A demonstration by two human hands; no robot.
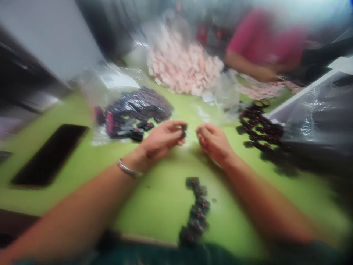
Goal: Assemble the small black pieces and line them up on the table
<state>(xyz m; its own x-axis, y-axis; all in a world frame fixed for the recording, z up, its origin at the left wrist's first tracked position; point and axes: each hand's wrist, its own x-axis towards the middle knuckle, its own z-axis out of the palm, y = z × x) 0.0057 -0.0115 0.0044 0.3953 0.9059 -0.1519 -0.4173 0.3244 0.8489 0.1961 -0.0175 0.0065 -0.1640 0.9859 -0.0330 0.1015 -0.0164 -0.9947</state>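
Observation:
Between the thumb and fingers of my left hand [164,138] is a small black plastic part [184,130]. My right hand [213,141] is a short way to the right of it, its fingers curled in and pressed together; whatever they may hold is hidden. Below both hands, a crooked row of similar black parts with red marks [199,213] runs toward the table's near edge. A clear plastic bag [121,79] lies behind my left hand, with many black parts [140,106] in and before it.
A dark flat slab [51,154] lies on the green table [154,198] at left. More black parts [260,127] are heaped at right, beside a plastic-covered box [317,106]. Behind are a pile of pale pink pieces [187,70] and a person in a pink top [259,40].

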